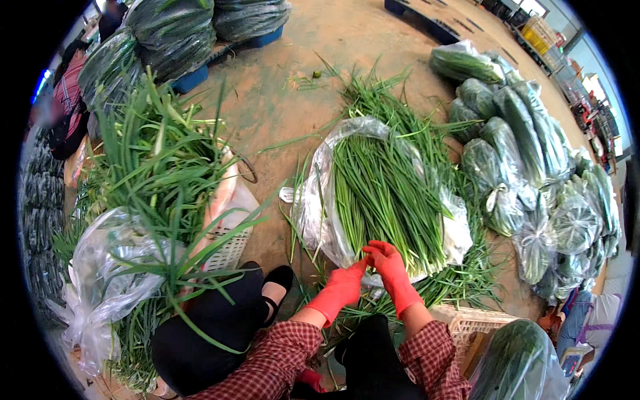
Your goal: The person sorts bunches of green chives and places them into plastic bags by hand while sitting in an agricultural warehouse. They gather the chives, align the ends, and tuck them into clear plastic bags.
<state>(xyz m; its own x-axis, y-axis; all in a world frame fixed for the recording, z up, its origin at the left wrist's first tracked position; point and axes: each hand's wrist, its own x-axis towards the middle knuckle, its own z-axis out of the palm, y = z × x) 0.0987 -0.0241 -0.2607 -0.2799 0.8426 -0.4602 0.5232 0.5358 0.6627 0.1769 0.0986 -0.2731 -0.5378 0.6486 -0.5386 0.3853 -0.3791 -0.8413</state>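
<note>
Both my hands wear red rubber gloves. They meet at the near edge of a large heap of long thin green chives [383,180], which lies in an opened clear plastic bag [312,210]. My left hand [341,291] is closed, its fingertips pressed against the fingers of the other hand. Bent inward, the fingers of my right hand [392,272] come together just over the pale stalk ends. Whatever is pinched between the two hands is too small or hidden to make out. Loose green leaves [460,277] spread on the floor around the bag.
At left, a white basket [230,248] overflows with broader green leaves [157,160], beside crumpled clear plastic [110,260]. Filled bags of greens [510,167] are piled at right. A beige crate [460,319] and another filled bag [517,363] stand near right. Large bundles [170,33] sit on a blue pallet at far left. A person [70,100] is at left.
</note>
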